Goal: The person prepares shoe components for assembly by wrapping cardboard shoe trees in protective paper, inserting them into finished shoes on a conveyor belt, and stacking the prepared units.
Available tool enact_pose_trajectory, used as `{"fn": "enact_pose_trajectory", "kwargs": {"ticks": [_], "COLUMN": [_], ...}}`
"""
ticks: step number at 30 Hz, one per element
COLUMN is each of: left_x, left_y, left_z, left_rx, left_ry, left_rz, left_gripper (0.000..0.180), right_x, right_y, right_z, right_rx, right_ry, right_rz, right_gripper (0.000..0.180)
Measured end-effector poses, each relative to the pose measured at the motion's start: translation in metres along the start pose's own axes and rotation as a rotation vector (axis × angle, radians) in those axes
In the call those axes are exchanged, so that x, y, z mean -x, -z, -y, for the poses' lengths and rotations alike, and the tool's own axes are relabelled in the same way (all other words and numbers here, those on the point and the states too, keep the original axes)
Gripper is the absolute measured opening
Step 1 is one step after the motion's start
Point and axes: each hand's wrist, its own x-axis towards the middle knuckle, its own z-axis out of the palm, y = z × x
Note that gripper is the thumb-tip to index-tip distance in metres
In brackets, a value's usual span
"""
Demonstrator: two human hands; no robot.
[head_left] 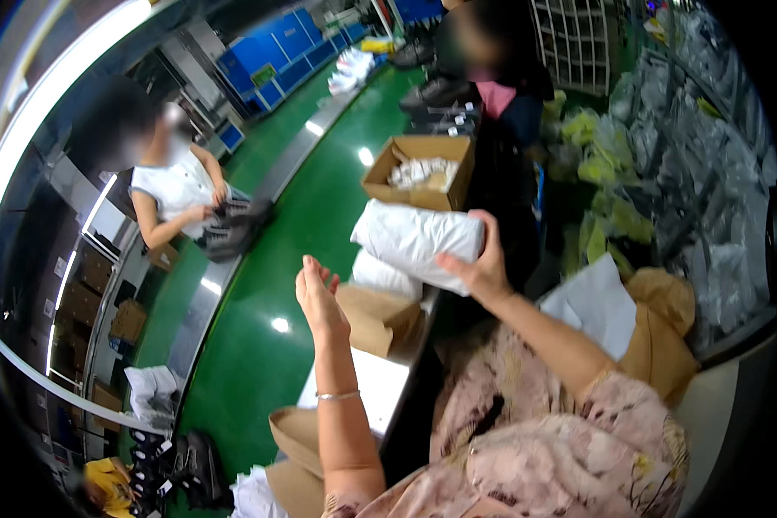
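Note:
A white paper-wrapped bundle (410, 231) is gripped at its right end by my right hand (485, 269), the thumb across its front. It is held above the side of the green belt. My left hand (321, 298) is raised to the left of the bundle, apart from it, with fingers stretched upward and nothing in them. Just under the held bundle lies a second white bundle (382, 274), partly covered by it. Folded brown paper (373, 318) and a stack of white paper sheets (367, 388) lie closer to me, partly behind my left forearm.
Beyond the bundles stands an open cardboard box (423, 197) with crumpled paper inside. The green conveyor belt (268, 354) runs along my left. A co-worker across it handles dark shoes (233, 226); another person stands at the far end. Clear plastic bags (665, 181) are heaped at right.

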Motion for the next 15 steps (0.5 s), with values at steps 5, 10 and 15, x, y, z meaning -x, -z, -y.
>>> {"fn": "enact_pose_trajectory", "kwargs": {"ticks": [5,10,15], "left_x": [-0.051,-0.107,-0.147], "left_y": [-0.041,-0.047,-0.005], "left_z": [0.024,0.06,0.086], "left_rx": [0.226,-0.62,-0.727], "left_ry": [0.244,0.226,0.228], "left_rz": [0.133,0.126,0.346], "left_gripper": [0.067,0.076,0.082], "right_x": [-0.006,-0.022,-0.016], "right_y": [-0.054,-0.045,-0.076], "right_z": [-0.028,-0.059,-0.111], "right_rx": [0.289,0.25,0.408], "right_ry": [0.434,0.207,0.253], "right_rz": [0.013,0.002,0.036], "right_gripper": [0.08,0.073,0.077]}}
